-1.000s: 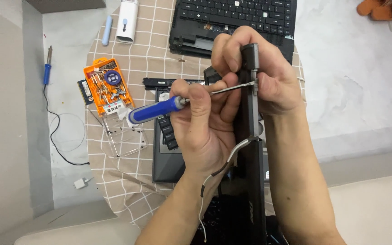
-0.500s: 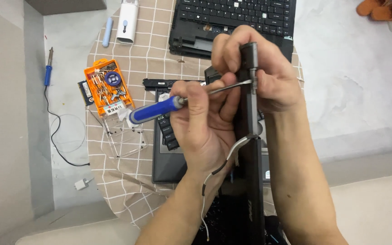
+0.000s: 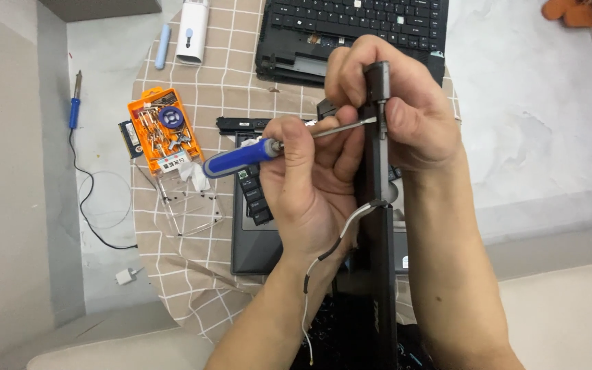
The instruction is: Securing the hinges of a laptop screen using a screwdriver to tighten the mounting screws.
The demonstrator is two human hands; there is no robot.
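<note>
My left hand (image 3: pixel 306 185) grips a blue-handled screwdriver (image 3: pixel 241 157). Its metal shaft points right, and the tip meets the upper end of a dark laptop lid panel (image 3: pixel 378 226) held on edge. My right hand (image 3: pixel 399 103) is closed around the top of that panel, by its hinge. A thin grey and white cable (image 3: pixel 330 253) hangs from the panel across my left wrist. Beneath both hands lies a dark laptop base (image 3: pixel 262 233) on a checked cloth (image 3: pixel 193 267).
An orange screwdriver bit case (image 3: pixel 162 137) with a clear lid sits to the left on the cloth. A second black laptop keyboard (image 3: pixel 358 27) lies at the top. A blue soldering iron (image 3: pixel 75 103) with cord and white plug lies on the floor at left.
</note>
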